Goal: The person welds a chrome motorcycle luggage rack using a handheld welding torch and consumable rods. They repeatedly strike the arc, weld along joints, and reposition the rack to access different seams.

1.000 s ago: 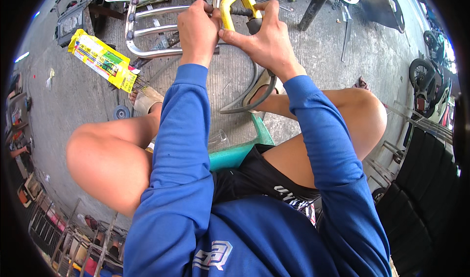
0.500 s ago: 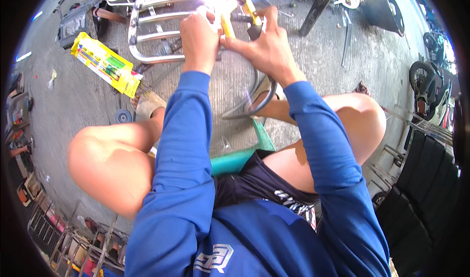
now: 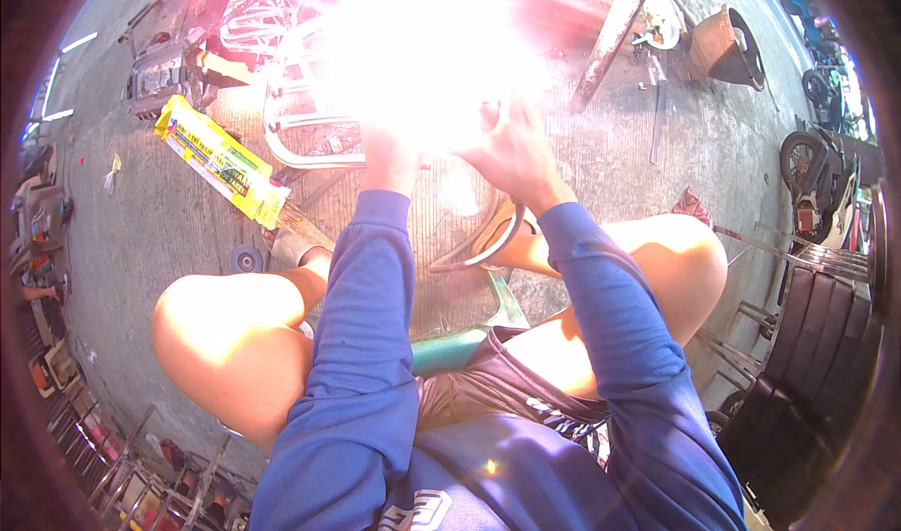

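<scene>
Left grip: our left hand (image 3: pixel 389 160) is raised to the far middle, and its fingers vanish in a white glare (image 3: pixel 427 57); we cannot tell how far it is closed or what it has hold of.
Right grip: our right hand (image 3: pixel 514 156) sits just right of the left one, fingers curled toward the glare; whether it clamps anything we cannot tell.
Work piece: the chrome wire rack (image 3: pixel 305 132) lies on the concrete floor (image 3: pixel 150 250) just left of our hands, its far part washed out by the light.
Cable: a dark cable (image 3: pixel 488 240) loops down from under the right hand toward the green stool (image 3: pixel 460 343) we sit on.
Nearby: a yellow box (image 3: pixel 221 160) lies left of the rack, a small dark disc (image 3: pixel 246 259) near our left knee.
Risk: we judge the glare blinds us to both hands, so a slip onto the rack's bars could go unnoticed; our bare knees sit close beneath the light.
Snag: the cable loop could catch on the stool or our right leg if we pull back.
Edges: a slanted post (image 3: pixel 610 34) and a bucket (image 3: pixel 723 38) stand far right; stacked frames crowd the near left.
Open room: bare floor lies left of our knee and right of the post.
</scene>
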Action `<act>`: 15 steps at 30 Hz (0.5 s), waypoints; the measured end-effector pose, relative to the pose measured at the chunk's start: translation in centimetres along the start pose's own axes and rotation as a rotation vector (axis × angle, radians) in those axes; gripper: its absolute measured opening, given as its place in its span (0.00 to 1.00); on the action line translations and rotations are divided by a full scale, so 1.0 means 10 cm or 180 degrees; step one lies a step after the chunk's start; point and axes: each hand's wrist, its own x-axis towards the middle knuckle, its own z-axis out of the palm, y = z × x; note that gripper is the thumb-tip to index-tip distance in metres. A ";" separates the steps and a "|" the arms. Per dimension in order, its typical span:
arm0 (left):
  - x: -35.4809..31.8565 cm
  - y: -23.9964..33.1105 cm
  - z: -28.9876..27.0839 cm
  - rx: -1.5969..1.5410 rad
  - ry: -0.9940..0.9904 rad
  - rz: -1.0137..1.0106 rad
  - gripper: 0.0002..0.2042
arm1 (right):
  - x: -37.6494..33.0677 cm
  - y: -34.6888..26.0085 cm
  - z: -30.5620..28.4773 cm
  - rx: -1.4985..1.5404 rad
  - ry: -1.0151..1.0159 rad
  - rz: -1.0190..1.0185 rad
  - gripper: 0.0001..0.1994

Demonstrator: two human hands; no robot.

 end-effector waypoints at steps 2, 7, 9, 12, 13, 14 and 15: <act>0.03 0.00 -0.01 0.0175 -0.0076 0.0080 0.10 | 0.00 0.00 0.01 0.0412 -0.0040 0.0421 0.40; 0.18 0.27 -0.10 0.0696 -0.0462 -0.0761 0.12 | 0.04 -0.05 -0.02 0.0438 -0.0003 0.1362 0.44; 0.23 0.36 -0.12 0.0670 -0.0516 -0.0936 0.10 | 0.04 -0.07 -0.05 0.0444 -0.0162 0.1556 0.44; 0.25 0.44 -0.13 0.0620 -0.0518 -0.0980 0.10 | 0.04 -0.08 -0.06 0.0336 -0.0261 0.1644 0.44; 0.25 0.44 -0.14 0.0619 -0.0545 -0.1039 0.10 | 0.03 -0.09 -0.06 0.0266 -0.0267 0.1632 0.44; 0.25 0.44 -0.14 0.0640 -0.0539 -0.1002 0.09 | 0.03 -0.09 -0.06 0.0279 -0.0256 0.1646 0.44; 0.25 0.45 -0.15 0.0661 -0.0551 -0.1009 0.09 | 0.03 -0.09 -0.05 0.0274 -0.0241 0.1649 0.45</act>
